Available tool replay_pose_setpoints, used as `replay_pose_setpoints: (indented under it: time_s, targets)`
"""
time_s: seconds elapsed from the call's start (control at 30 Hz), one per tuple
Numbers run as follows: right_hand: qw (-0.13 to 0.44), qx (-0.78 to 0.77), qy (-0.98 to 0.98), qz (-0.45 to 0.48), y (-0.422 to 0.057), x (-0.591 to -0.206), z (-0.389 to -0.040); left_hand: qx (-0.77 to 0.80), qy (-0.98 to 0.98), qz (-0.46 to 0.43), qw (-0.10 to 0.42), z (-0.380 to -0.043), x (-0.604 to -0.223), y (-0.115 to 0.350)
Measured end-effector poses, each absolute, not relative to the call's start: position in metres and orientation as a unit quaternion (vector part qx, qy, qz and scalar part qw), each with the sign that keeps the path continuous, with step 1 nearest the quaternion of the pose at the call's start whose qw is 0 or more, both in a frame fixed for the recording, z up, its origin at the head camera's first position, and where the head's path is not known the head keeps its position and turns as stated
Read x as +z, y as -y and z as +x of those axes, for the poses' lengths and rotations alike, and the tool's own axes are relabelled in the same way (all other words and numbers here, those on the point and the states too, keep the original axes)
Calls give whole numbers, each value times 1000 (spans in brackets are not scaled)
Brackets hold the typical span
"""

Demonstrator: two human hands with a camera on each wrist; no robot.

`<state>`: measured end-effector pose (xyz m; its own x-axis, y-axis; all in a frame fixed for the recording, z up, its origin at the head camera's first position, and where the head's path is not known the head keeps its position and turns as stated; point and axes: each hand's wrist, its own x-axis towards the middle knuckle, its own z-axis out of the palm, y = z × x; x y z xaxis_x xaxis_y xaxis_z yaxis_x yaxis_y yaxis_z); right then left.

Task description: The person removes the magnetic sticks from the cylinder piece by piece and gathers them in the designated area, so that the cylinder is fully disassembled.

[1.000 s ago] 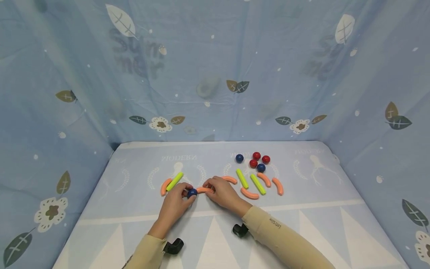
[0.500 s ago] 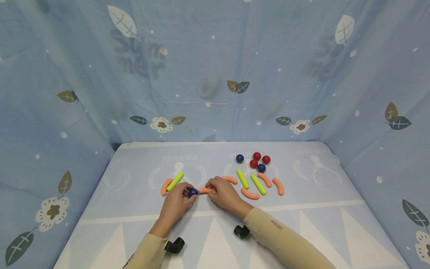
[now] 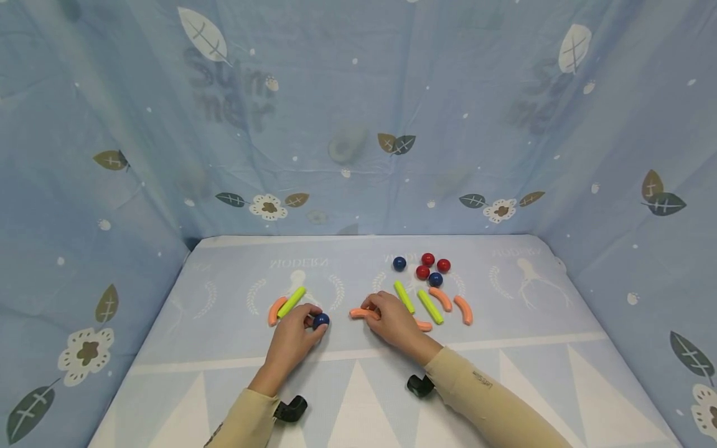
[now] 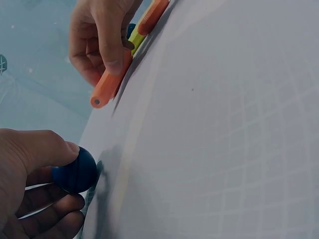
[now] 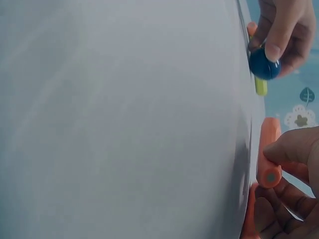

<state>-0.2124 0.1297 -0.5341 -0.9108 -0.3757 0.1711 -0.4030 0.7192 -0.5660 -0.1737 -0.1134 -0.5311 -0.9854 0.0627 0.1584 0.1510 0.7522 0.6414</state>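
Note:
My left hand [image 3: 294, 336] pinches a dark blue ball [image 3: 321, 320] between thumb and fingers, low over the table. A short way to its right, my right hand [image 3: 394, 320] grips a curved orange rod [image 3: 363, 313], whose left end points at the ball across a gap. In the left wrist view, a small grey dot shows in the end face of the orange rod [image 4: 104, 92]. Just beyond the left fingers lie a yellow-green rod [image 3: 292, 302] and another curved orange rod [image 3: 274, 311]. Part of an orange rod [image 3: 424, 326] peeks out from behind the right hand.
Right of the hands lie two yellow-green rods [image 3: 430, 307] and more curved orange rods [image 3: 463, 310]. Behind them sit several red balls [image 3: 428, 259] and two blue balls [image 3: 399, 264]. Patterned blue curtains [image 3: 358, 186] enclose the table [image 3: 224, 336] at back and sides.
The right hand has moved right with the orange rod, which now stands apart from the blue ball. Another orange rod has become hidden by that hand. The left hand has barely moved.

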Motion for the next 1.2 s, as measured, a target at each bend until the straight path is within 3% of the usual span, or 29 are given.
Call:
replay_pose_setpoints:
  time_s: [1.2]
  targets:
    - [23,282,941,187,-152,-530,-208,-355,931,-60,67,-172,-531,114]
